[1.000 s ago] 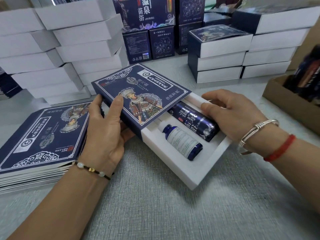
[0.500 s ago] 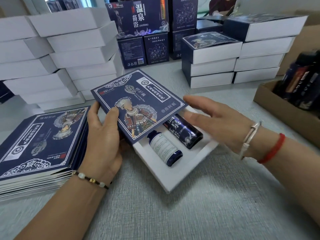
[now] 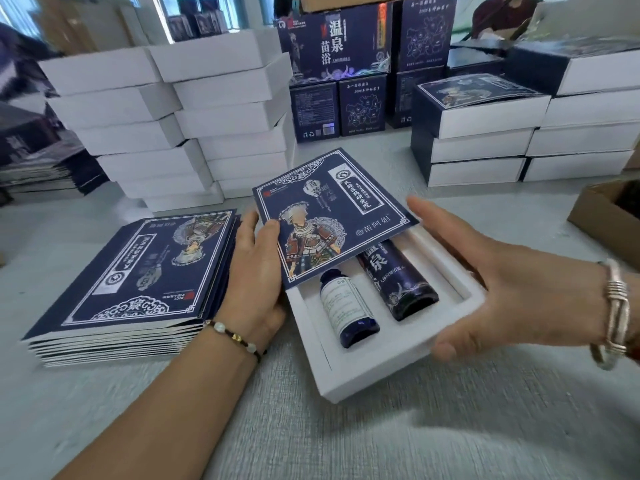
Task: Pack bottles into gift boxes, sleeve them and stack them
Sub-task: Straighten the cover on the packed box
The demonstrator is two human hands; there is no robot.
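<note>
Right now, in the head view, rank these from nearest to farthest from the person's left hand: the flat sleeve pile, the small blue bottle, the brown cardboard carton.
1. Flat sleeve pile: directly beside the left hand, on its left.
2. Small blue bottle: just right of the hand, lying in the white tray.
3. Brown cardboard carton: far across at the right edge.
</note>
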